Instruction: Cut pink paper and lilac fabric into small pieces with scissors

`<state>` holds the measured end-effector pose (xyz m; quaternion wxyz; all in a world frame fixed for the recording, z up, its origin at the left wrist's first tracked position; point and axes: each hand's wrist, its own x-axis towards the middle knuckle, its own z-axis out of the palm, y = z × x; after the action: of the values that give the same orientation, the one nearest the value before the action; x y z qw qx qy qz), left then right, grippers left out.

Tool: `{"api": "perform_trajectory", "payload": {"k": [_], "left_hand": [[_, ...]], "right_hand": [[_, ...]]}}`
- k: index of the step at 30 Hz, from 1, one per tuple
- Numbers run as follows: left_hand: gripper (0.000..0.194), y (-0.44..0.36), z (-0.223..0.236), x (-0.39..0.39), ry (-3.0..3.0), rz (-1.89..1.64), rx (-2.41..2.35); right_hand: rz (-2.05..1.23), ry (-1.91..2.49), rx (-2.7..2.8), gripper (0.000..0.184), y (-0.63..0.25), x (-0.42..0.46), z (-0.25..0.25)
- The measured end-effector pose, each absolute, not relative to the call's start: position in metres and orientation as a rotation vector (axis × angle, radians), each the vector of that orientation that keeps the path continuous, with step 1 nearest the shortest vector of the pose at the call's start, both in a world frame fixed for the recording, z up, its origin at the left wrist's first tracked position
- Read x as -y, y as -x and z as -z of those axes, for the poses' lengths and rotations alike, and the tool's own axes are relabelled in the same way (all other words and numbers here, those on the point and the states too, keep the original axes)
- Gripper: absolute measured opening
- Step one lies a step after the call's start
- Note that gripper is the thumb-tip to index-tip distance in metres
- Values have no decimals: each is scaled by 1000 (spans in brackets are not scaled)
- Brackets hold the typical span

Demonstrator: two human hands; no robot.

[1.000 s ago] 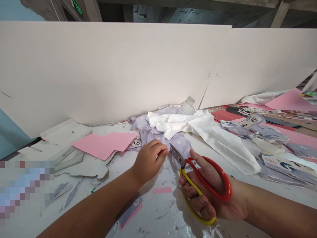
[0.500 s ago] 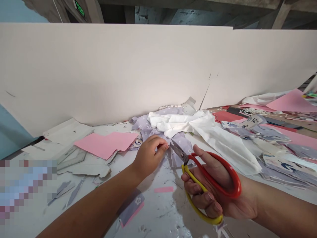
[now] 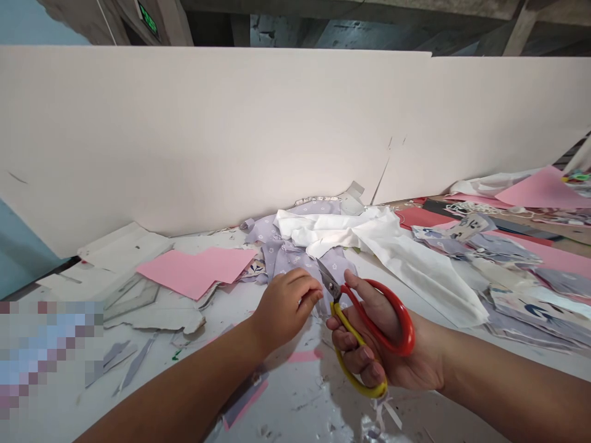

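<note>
Readable text: none; no word, brand or number can be made out.
Green sign (image 3: 148, 19): bright green marks on a dark ground, slanted, at the upper left above the top edge of the white panel (image 3: 258, 135) and beside the grey pillar (image 3: 173, 24); too small to read.
White panel: thin dark strokes, forming no legible letter or figure.
Scissors (image 3: 407, 332): no legible lettering on the red and yellow handles or blades.
Patterned fabric pieces (image 3: 535, 311): printed motifs only.
Pixelated patch (image 3: 44, 354): blocked out, unreadable.
</note>
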<state>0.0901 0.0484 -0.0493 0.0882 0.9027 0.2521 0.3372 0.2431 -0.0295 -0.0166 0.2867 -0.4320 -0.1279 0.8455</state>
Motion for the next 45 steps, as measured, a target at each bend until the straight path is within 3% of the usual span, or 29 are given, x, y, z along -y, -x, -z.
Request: {"api": "perform_trajectory", "payload": {"k": [45], "left_hand": [[12,-84,67,-46,-3202,-800,-429]], "right_hand": [[-2083,1227,287,47,-216,22,33]]}}
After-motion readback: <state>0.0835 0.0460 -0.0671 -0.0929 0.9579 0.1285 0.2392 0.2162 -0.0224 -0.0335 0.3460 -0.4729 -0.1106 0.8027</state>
